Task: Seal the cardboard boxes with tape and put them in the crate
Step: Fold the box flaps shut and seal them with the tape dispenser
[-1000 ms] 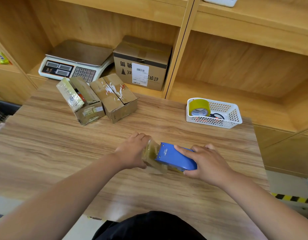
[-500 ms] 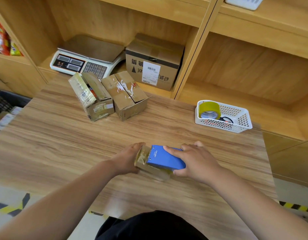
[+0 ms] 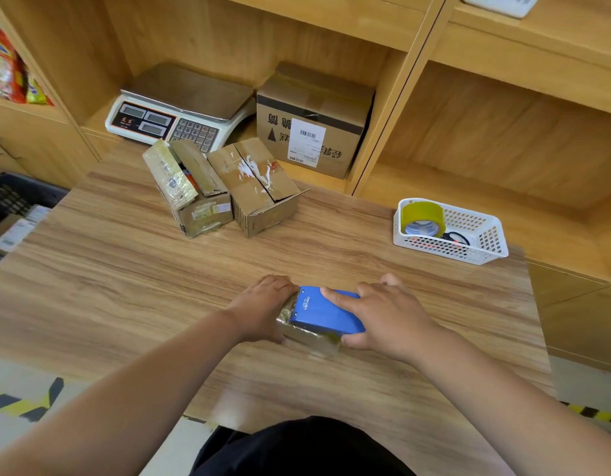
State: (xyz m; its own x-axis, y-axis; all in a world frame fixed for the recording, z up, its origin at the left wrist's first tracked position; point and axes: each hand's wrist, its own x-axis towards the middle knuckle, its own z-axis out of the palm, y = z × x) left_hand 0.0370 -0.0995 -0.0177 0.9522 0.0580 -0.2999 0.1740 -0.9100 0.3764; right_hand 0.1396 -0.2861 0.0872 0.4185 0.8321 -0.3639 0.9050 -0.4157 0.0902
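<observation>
Left grip (image 3: 262,307) curls round the left end of the small taped box (image 3: 311,338), mid-desk (image 3: 125,269) near the front edge. Right grip (image 3: 390,314) wraps the blue tape dispenser (image 3: 326,312) on the box top. Bare desk both sides. At the far edge: flap-open cardboard box (image 3: 194,194) just beside torn-label cardboard box (image 3: 259,187). White basket (image 3: 486,249) far right corner. Black crate (image 3: 18,197) past the left edge.

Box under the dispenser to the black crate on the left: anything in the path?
Nothing visible. The tabletop between the box and the crate is bare; the open box and the torn box sit farther back. Crate only partly in frame.
</observation>
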